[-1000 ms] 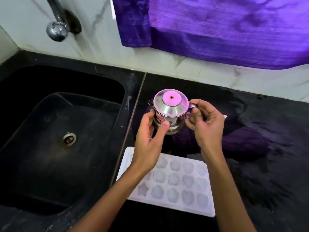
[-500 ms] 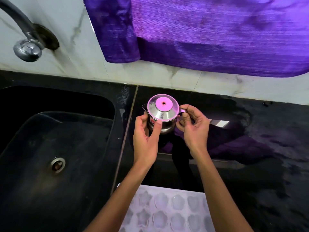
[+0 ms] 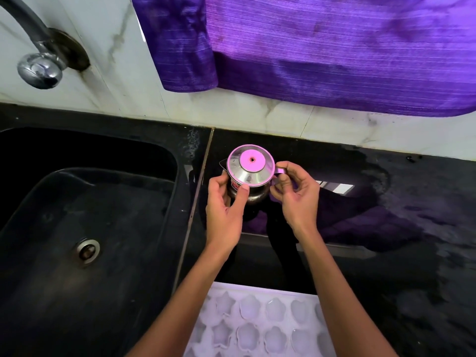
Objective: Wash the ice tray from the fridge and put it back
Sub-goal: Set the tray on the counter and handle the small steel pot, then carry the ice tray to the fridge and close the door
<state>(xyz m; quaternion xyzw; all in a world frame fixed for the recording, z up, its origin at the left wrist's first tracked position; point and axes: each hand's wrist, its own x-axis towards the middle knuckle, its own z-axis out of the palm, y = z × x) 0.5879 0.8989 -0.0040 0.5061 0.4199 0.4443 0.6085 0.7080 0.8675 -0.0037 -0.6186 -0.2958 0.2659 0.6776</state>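
A white ice tray [image 3: 257,320] with flower-shaped cells lies flat on the black counter at the bottom edge, between my forearms; its near part is cut off by the frame. Further back stands a small lidded steel jug [image 3: 248,176] on the counter, right of the sink. My left hand [image 3: 225,210] grips the jug's body from the left, thumb on its side. My right hand [image 3: 296,197] pinches the jug's handle on the right.
A black sink [image 3: 85,217] with a drain [image 3: 87,249] fills the left. A chrome tap [image 3: 38,65] projects from the marble wall above it. Purple cloth [image 3: 322,47] hangs over the wall at the top. The black counter [image 3: 399,240] stretches right, wet in patches.
The view has tilted up, so the ice tray has slid towards the bottom edge. Both hands have carried the jug a little further from the tray, towards the wall.
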